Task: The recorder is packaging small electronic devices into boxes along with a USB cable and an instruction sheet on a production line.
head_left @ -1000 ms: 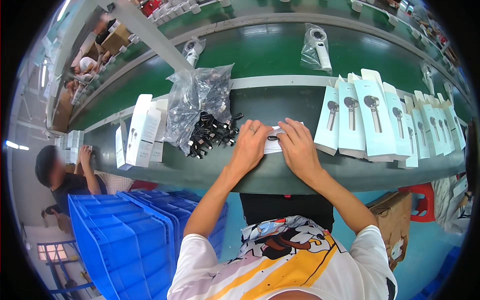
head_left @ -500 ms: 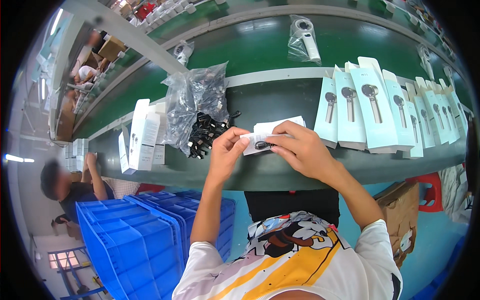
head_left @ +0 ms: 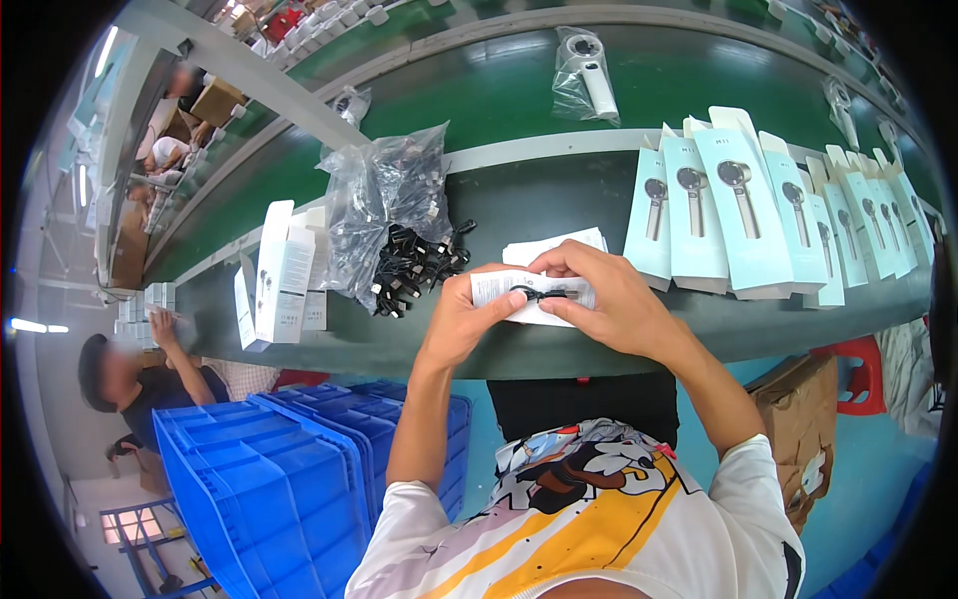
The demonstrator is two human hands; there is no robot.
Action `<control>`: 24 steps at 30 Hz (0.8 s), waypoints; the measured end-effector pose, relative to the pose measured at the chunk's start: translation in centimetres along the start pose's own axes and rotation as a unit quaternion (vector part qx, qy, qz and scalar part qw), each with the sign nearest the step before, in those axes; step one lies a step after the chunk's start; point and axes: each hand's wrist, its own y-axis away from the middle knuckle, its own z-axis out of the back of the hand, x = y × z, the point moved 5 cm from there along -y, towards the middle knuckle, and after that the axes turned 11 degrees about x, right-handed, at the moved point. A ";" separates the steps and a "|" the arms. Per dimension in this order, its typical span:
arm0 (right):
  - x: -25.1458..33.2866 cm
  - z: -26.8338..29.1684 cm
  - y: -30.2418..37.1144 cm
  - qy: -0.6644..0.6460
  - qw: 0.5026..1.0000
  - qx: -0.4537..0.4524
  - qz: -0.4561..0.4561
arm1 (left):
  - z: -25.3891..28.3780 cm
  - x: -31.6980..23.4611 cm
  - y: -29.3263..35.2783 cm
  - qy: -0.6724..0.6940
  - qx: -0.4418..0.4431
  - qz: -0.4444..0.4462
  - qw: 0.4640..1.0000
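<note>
Between my two hands is a folded white leaflet (head_left: 489, 287) with a small coiled black cable (head_left: 542, 294) lying across its face. My left hand (head_left: 461, 317) grips the leaflet's left end, its thumb pressing on the cable's left side. My right hand (head_left: 607, 299) holds the other end, fingers behind the paper and thumb near the cable's right part. Just behind them, a stack of white leaflets (head_left: 554, 246) rests on the dark bench, partly hidden by my right hand. A heap of black cables (head_left: 414, 265) spills from a clear plastic bag (head_left: 384, 190) to the left.
Light-blue boxes (head_left: 743, 215) with open flaps stand in a row at right; more boxes (head_left: 284, 285) stand at left. Behind, a green conveyor (head_left: 499, 85) carries a bagged white handheld device (head_left: 596, 85). Blue crates (head_left: 259, 479) and a seated person (head_left: 150, 384) are at lower left.
The leaflet now lies flatter and more spread between my hands, with the cable stretched across it. My left thumb has moved onto the cable. The bagged device on the conveyor has shifted slightly left.
</note>
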 end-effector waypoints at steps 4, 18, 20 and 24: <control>-1.8 0.1 0.0 -0.015 0.998 0.000 -0.067 | 0.0 0.1 -0.2 0.014 -0.030 0.021 0.999; -0.2 -0.9 1.6 0.072 0.991 -0.036 0.103 | -1.2 1.1 0.3 0.166 -0.098 0.041 0.980; -0.3 -0.3 2.1 0.080 0.990 -0.056 0.102 | -2.0 1.2 -0.2 0.169 -0.082 0.058 0.980; 0.4 0.9 3.3 0.066 0.985 -0.121 0.101 | -2.7 0.5 -1.3 0.173 -0.035 0.026 0.984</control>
